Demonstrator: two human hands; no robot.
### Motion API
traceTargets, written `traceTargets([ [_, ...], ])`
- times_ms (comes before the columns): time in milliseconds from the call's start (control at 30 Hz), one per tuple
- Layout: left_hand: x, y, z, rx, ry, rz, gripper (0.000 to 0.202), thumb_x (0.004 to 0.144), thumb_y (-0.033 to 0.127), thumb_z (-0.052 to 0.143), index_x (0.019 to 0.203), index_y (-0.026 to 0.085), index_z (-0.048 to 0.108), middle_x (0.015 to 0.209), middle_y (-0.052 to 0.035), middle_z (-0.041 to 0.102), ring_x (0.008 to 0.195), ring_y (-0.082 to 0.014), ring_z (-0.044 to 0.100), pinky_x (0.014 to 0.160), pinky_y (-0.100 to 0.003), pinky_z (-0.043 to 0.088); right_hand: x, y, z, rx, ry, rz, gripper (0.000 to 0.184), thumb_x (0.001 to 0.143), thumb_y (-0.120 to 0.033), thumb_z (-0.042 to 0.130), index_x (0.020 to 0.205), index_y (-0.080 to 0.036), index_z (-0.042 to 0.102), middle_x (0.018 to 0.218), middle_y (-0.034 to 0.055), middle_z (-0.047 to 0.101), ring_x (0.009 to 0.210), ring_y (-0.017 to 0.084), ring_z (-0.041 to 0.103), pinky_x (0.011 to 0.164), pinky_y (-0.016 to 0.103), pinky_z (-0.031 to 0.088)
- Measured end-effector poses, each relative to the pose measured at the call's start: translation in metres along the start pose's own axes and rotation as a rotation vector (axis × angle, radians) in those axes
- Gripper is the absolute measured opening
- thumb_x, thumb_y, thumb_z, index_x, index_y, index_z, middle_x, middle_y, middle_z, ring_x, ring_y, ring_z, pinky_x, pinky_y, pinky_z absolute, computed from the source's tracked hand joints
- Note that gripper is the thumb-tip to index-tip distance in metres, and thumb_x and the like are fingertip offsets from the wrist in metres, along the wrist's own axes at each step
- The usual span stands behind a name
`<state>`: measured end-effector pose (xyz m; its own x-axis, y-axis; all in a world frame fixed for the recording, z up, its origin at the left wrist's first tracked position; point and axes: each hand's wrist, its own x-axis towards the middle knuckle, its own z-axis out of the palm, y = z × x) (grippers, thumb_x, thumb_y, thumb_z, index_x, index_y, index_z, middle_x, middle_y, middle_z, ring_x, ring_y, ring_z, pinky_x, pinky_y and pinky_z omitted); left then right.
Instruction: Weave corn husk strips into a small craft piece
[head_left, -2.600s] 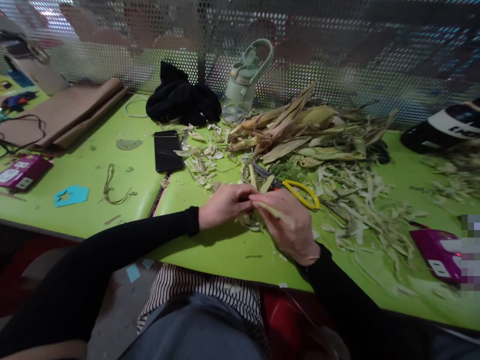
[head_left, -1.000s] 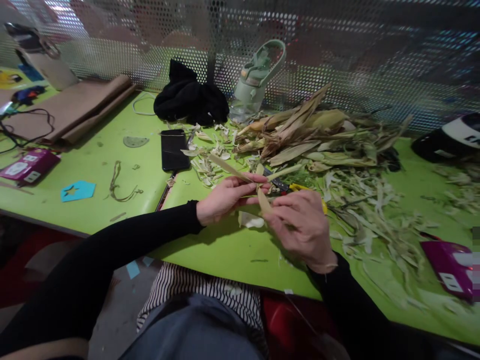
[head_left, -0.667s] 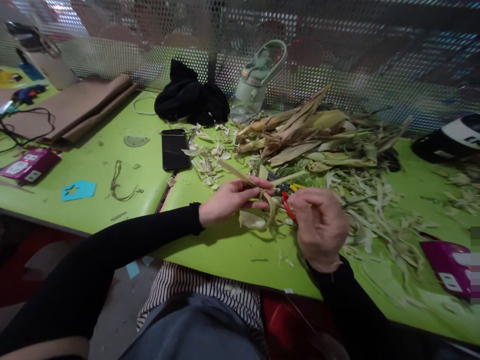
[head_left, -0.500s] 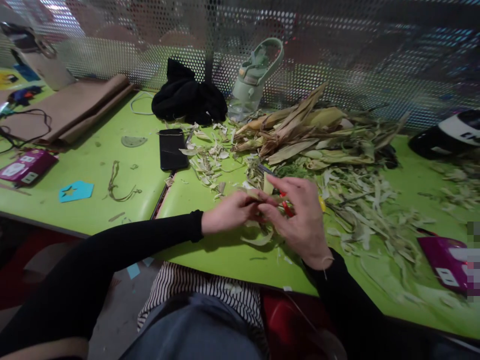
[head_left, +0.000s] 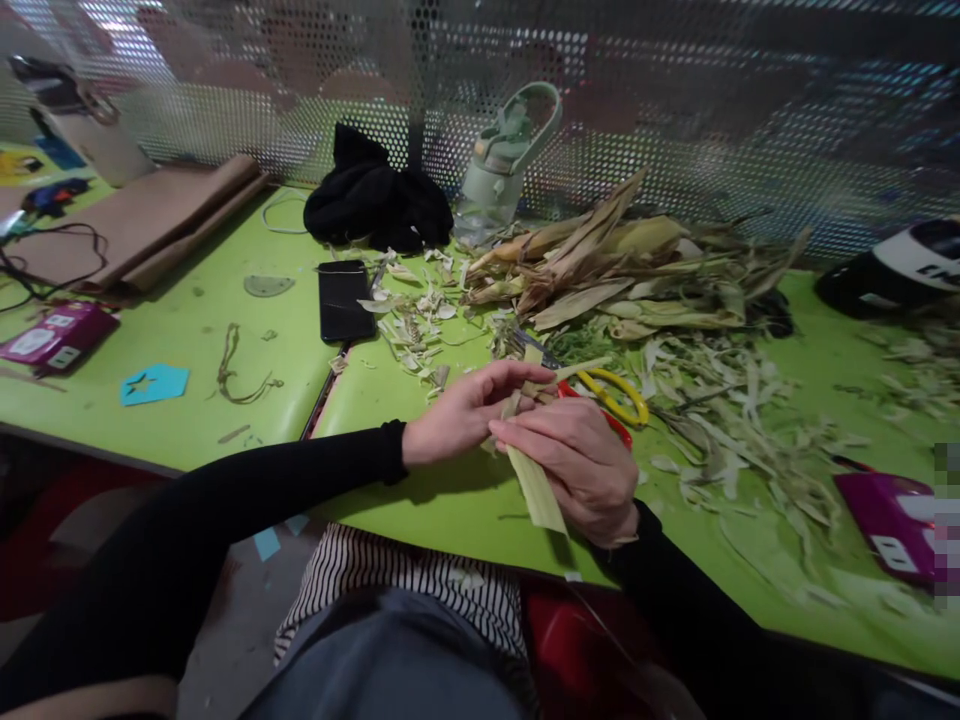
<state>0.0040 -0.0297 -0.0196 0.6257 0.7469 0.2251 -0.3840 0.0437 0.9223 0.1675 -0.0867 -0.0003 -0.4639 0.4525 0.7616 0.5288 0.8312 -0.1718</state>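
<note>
Pale green corn husk strips (head_left: pixel 537 488) are gripped between my two hands over the front of the green table. My left hand (head_left: pixel 469 408) pinches them from the left, thumb and fingers closed around the folded part. From the right, my right hand (head_left: pixel 581 460) presses its fingertips on the same strips, and one broad end hangs down below. A narrower end sticks out to the upper right. Just behind my right hand lie scissors (head_left: pixel 619 398) with red and yellow handles, partly covered by the hand. Dry corn husks (head_left: pixel 600 265) are heaped farther back.
Shredded husk (head_left: pixel 742 430) is scattered to the right, near a purple box (head_left: pixel 889 520). A black phone (head_left: pixel 346 300), a black cloth (head_left: pixel 375 195) and a green bottle (head_left: pixel 491 185) stand or lie behind. Brown paper (head_left: pixel 157 215) and a blue tag (head_left: pixel 154 384) are at left.
My right hand has turned over and moved down and inward against the left. The husk's broad end now hangs toward me, and more of the scissors' yellow handle shows.
</note>
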Motion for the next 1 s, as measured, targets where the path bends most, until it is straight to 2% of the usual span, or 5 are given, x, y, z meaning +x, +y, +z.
traceTargets([
  [233, 0.005, 0.009, -0.005, -0.138, 0.017, -0.026, 0.027, 0.082, 0.020, 0.075, 0.107, 0.016, 0.068, 0.120, -0.0093, 0.067, 0.107, -0.0183, 0.065, 0.101, -0.035, 0.049, 0.004, 0.000, -0.003, -0.099, 0.002, 0.108, 0.037, 0.088, -0.014, 0.067, 0.123, -0.028, 0.064, 0.103, 0.0041, 0.075, 0.098, 0.022, 0.069, 0.086, 0.041, 0.055],
  [367, 0.006, 0.012, -0.006, -0.166, 0.036, -0.100, 0.020, 0.086, 0.014, 0.069, 0.106, 0.013, 0.066, 0.111, -0.0081, 0.067, 0.095, -0.0135, 0.065, 0.096, -0.032, 0.051, 0.006, 0.004, -0.005, -0.199, 0.071, 0.451, 0.018, 0.093, -0.034, 0.061, 0.107, -0.022, 0.064, 0.100, 0.0107, 0.071, 0.092, 0.026, 0.066, 0.076, 0.040, 0.053],
  [633, 0.008, 0.007, -0.003, -0.043, -0.042, -0.072, 0.012, 0.088, 0.007, 0.058, 0.099, 0.013, 0.061, 0.096, -0.0047, 0.067, 0.083, -0.0113, 0.066, 0.084, -0.031, 0.054, 0.006, 0.010, 0.000, 0.203, -0.015, 0.925, 0.040, 0.099, -0.054, 0.045, 0.089, -0.020, 0.063, 0.084, 0.0045, 0.068, 0.072, 0.017, 0.062, 0.060, 0.030, 0.050],
  [733, 0.005, 0.007, 0.001, 0.043, -0.040, -0.062, 0.011, 0.088, 0.009, 0.058, 0.097, 0.013, 0.061, 0.094, -0.0040, 0.066, 0.082, -0.0112, 0.065, 0.083, -0.029, 0.054, 0.004, 0.011, 0.006, 0.261, 0.076, 0.936, 0.036, 0.098, -0.052, 0.049, 0.090, -0.022, 0.068, 0.087, 0.0034, 0.068, 0.078, 0.018, 0.064, 0.062, 0.030, 0.053],
  [1000, -0.007, 0.025, 0.015, 0.172, 0.085, -0.051, 0.017, 0.092, 0.014, 0.051, 0.104, 0.017, 0.063, 0.111, -0.0071, 0.065, 0.103, -0.0157, 0.061, 0.088, -0.027, 0.052, 0.003, 0.011, 0.003, -0.146, 0.223, 0.633, 0.022, 0.099, -0.035, 0.054, 0.090, -0.024, 0.071, 0.093, 0.0046, 0.075, 0.088, 0.021, 0.070, 0.080, 0.037, 0.057],
])
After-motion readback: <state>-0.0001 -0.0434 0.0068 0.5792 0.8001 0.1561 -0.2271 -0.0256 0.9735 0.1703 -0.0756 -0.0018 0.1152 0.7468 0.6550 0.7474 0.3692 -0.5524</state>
